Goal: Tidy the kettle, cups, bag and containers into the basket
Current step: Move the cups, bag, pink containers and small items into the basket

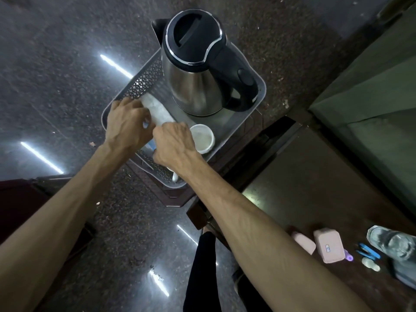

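Basket [262, 87]: kettle [193, 70] fills your far end.
Left hand [128, 127]: grip grasping bag [157, 108] against the left wall.
Right hand [174, 146]: grip clenched on the bag, beside white container [203, 138].

Legible text: none. Pink case [329, 245], lower right: carries one small printed label on its top face, bluish, too small and blurred to read. Electric kettle [198, 64]: no brand or marking can be made out on lid, steel body or handle. Grey basket [144, 79]: no lettering visible.
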A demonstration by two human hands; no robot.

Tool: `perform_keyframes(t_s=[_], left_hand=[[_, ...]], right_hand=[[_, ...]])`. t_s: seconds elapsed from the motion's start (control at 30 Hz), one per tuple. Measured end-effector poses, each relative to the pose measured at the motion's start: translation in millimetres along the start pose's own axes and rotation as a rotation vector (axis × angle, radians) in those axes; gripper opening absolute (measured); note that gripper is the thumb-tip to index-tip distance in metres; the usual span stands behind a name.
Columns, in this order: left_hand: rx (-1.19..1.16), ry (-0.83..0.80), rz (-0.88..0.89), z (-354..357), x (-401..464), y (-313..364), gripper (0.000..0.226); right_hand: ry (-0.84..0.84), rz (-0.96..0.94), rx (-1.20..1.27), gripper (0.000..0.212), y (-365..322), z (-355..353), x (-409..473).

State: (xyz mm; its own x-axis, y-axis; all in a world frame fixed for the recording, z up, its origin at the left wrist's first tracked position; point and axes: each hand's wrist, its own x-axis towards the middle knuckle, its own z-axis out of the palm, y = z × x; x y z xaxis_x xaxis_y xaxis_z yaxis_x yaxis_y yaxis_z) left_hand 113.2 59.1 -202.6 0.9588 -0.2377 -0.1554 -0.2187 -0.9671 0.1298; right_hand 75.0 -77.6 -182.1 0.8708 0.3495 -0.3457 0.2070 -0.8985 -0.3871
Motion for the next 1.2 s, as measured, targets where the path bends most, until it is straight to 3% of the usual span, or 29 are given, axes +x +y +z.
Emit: perform_keyframes(t_s=[0.13, 0.27, 0.33, 0.4, 0.5, 0.57, 0.7, 0.87, 1.03, 1.1, 1.2], left_hand=[[0.094, -0.133, -0.058, 5.4, 0.6, 2.7, 0.036], [0.105, -0.262, -0.069, -1.5, 5.6, 9.2, 0.04], [0.063, -0.191, -0.082, -11.4, 1.7, 11.0, 0.032], [0.015, -0.009, -0.095, -20.0, -5.1, 17.4, 0.027], [-0.255, 0.226, -0.141, -30.4, -19.3, 43.6, 0.02], [-0.422, 0.286, -0.137, -30.9, -31.7, 75.9, 0.015], [-0.61, 0.298, -0.069, -18.6, -60.4, 149.2, 0.006], [-0.807, 0.087, -0.04, 21.9, -111.3, 255.1, 0.012], [-0.853, -0.142, -0.035, 63.3, -170.4, 354.7, 0.017], [-0.785, -0.225, -0.029, 79.3, -191.6, 381.3, 0.021], [-0.6, -0.338, 0.04, 102.1, -224.7, 406.5, 0.049]], right_hand=[[-0.154, -0.048, -0.016, 0.039, 3.3, 3.1, 2.8], [-0.219, -0.035, 0.065, 0.036, 6.1, -11.4, 3.0], [-0.144, -0.02, 0.128, 0.029, 6.2, -19.4, -6.2], [0.025, 0.033, 0.253, 0.022, 10.5, -29.0, -18.6], [0.271, 0.131, 0.476, 0.022, 29.4, -37.9, -44.4], [0.372, 0.209, 0.673, 0.021, 51.6, -36.9, -71.5], [0.392, 0.362, 1.031, 0.024, 95.7, -22.4, -126.7], [0.429, 0.563, 1.118, 0.024, 155.6, 10.7, -209.7], [0.43, 0.776, 1.093, 0.027, 205.4, 48.1, -313.9], [0.408, 0.908, 0.985, 0.025, 220.4, 60.8, -349.6], [0.363, 1.054, 0.691, 0.033, 236.5, 77.3, -394.3]])
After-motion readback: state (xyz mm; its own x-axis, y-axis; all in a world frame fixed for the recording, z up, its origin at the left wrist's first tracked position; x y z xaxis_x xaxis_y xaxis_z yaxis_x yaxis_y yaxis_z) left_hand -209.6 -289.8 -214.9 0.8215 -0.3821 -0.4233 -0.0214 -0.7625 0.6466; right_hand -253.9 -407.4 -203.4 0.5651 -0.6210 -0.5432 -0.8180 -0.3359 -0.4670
